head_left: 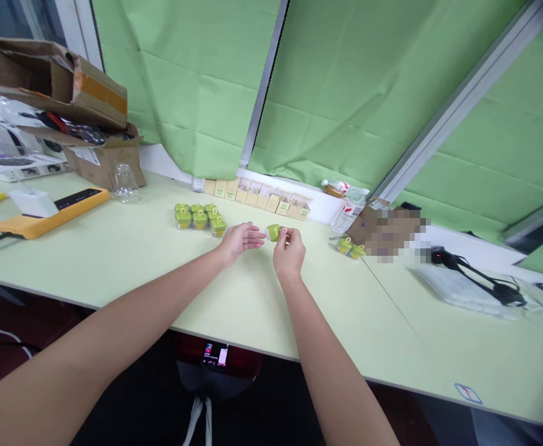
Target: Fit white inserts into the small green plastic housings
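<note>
1. Here, one small jar point(273, 232), green with a paler end and a loop on top: held over the middle of the table surface point(234, 291), between the two hands, nearer the back edge than the front. Whether it touches the surface cannot be told.
2. Right hand point(290, 255), one: closed at the fingertips, pinching the jar by its loop end; this is the nearer hand, being in contact.
3. Left hand point(238, 243), one: unclenched, fingers outstretched, grasping nothing; fingertips just beside the jar's pale end, contact not certain.
4. Axis: the jar appears tipped on its side, its length running roughly crosswise from hand to hand, loop toward the right, pale end facing the left fingers.
5. Cluster of similar green jars point(199, 219): standing beyond the left hand, toward the back edge and left of centre.
6. Two further green jars point(344, 246): to the right of the right hand, well apart from it.
7. Small cartons point(250, 195), one row: along the back edge, beyond both hands.
8. Water bottle point(347, 215): at the back edge, right of the cartons.
</note>
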Tool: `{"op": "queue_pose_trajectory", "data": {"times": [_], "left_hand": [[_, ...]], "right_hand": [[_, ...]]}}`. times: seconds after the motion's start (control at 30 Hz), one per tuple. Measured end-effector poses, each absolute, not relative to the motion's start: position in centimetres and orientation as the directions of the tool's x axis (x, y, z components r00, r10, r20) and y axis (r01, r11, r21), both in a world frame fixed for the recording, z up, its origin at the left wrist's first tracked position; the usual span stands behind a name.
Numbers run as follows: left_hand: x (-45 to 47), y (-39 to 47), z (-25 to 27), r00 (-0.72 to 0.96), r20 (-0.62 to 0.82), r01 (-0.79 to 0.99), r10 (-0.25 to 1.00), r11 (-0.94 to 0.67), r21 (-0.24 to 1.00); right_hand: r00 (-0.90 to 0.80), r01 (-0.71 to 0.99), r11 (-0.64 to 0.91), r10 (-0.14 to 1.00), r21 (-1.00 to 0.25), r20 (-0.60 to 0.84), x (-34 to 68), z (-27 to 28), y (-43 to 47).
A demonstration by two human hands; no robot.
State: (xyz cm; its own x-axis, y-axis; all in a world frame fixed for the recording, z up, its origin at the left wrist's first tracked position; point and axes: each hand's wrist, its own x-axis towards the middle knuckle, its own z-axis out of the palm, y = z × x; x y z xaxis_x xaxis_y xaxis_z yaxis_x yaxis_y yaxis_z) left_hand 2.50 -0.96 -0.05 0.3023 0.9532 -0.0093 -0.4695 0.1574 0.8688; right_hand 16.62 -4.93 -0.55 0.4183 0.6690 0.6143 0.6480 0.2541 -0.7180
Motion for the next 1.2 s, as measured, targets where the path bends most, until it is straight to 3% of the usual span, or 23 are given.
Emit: {"op": "queue_pose_trajectory", "data": {"times": [0.2,0.4,0.63,0.83,1.03,1.2], "left_hand": [[2.78,-1.02,0.06,0.232,-0.007,-0.507,0.973,0.127,0.853],[2.63,-0.93,-0.03,0.307,0.002,-0.492,0.952,0.157,0.856],[2.63,-0.83,0.03,0.215,-0.004,-0.495,0.977,0.112,0.861],[2.67,-0.95,-0.08,0.354,-0.025,-0.503,0.935,0.213,0.838],[2.43,-0.74,0.09,0.249,-0.020,-0.469,0.968,0.139,0.872],[2.83,-0.95,0.07,0.385,-0.077,-0.543,0.920,0.293,0.787]], "right_hand": [[0.386,0.633,0.283,0.691,-0.720,0.611,16.40,-0.73,-4.92],[0.400,0.661,0.254,0.677,-0.706,0.618,16.43,-0.68,-5.00],[0.395,0.642,0.271,0.686,-0.718,0.611,16.32,-0.64,-5.07],[0.370,0.653,0.293,0.682,-0.699,0.631,16.31,-0.72,-5.03],[0.432,0.645,0.260,0.652,-0.719,0.623,16.66,-0.58,-4.99],[0.335,0.635,0.324,0.702,-0.701,0.628,16.03,-0.75,-5.10]]}}
